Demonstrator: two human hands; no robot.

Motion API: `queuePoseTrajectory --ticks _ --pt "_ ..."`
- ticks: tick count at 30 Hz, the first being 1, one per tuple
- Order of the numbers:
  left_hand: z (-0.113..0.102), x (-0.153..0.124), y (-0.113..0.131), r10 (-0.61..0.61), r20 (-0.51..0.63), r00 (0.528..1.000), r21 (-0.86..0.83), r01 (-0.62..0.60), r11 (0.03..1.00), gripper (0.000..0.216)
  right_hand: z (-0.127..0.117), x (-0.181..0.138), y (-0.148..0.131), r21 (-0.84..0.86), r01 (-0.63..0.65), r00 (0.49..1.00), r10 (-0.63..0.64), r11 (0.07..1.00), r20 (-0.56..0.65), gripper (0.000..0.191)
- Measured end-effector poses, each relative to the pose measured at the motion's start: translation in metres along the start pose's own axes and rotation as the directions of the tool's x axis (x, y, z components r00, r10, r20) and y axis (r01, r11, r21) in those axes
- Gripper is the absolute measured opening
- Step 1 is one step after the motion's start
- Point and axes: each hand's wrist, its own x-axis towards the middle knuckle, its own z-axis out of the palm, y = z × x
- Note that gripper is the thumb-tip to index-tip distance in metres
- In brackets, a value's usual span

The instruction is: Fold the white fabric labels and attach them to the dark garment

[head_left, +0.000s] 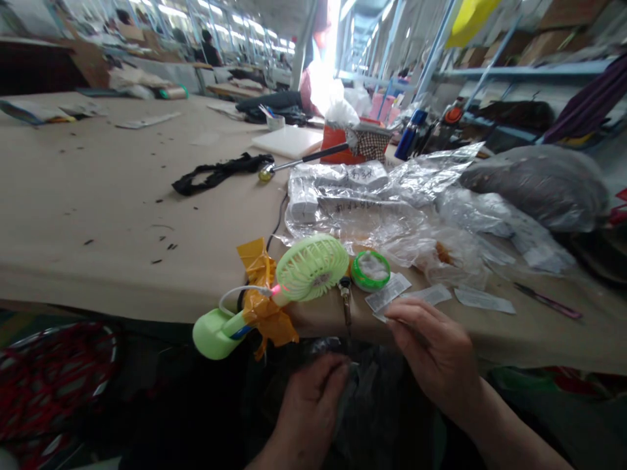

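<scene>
My right hand (435, 352) is at the table's front edge, thumb and fingertips pinched at the lower edge of a printed white label (388, 292). Two more labels, one nearer (431, 294) and one farther right (484, 301), lie flat beside it. Below the edge, over dark material and clear plastic (367, 398) in my lap, my left hand (313, 401) is closed and slightly blurred; what its fingers hold cannot be made out. A round green dish (371, 270) with a whitish pad sits just behind the labels.
A light-green fan (313, 266) is fixed to the edge with orange tape (269, 316). Next to it, a slim metal-tipped tool (346, 303) points down. Clear plastic bags (362, 215) lie behind, tweezers-like pink tool (548, 301) right, black cloth strip (220, 175) and hammer-like tool (304, 160) farther back.
</scene>
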Motion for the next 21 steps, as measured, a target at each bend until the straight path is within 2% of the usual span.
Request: queuePoseTrajectory --ticks 3,6,8,12,13,16,18,19,21 --pt "0.002 0.003 -0.016 -0.027 0.003 1.0 0.064 0.027 0.998 0.034 0.001 0.023 0.018 -0.302 0.144 0.988 -0.151 0.942 -0.001 0.025" --pt "0.003 0.002 -0.025 -0.025 0.009 1.0 0.094 0.024 0.995 0.032 0.006 0.036 0.031 -0.476 0.127 0.992 -0.099 0.87 0.082 0.032" --pt "0.004 0.001 -0.026 -0.018 0.011 1.0 0.1 0.017 0.995 0.027 0.006 0.036 0.036 -0.468 0.109 0.993 -0.078 0.877 0.086 0.03" --pt "0.005 0.001 -0.021 -0.035 0.02 0.999 0.106 0.033 0.994 0.022 -0.002 0.022 0.037 -0.254 0.095 0.984 -0.128 0.963 -0.12 0.009" --pt "0.006 0.001 -0.02 -0.044 0.025 0.999 0.099 0.041 0.994 0.021 -0.003 0.017 0.037 -0.218 0.092 0.983 -0.124 0.972 -0.138 0.005" --pt "0.009 0.001 -0.015 -0.065 0.042 0.997 0.051 0.063 0.997 0.02 -0.001 -0.002 0.036 -0.276 0.093 0.994 -0.105 0.957 -0.029 0.008" --pt "0.011 0.0 -0.012 -0.073 0.058 0.996 0.016 0.073 0.997 0.018 0.003 -0.014 0.036 -0.383 0.122 0.992 -0.106 0.915 0.063 0.026" --pt "0.012 0.0 -0.01 -0.075 0.071 0.995 0.004 0.075 0.997 0.018 0.006 -0.018 0.036 -0.421 0.14 0.99 -0.116 0.896 0.083 0.031" --pt "0.014 -0.001 -0.007 -0.067 0.096 0.993 -0.008 0.068 0.998 0.018 0.009 -0.025 0.037 -0.443 0.164 0.986 -0.145 0.881 0.076 0.029"
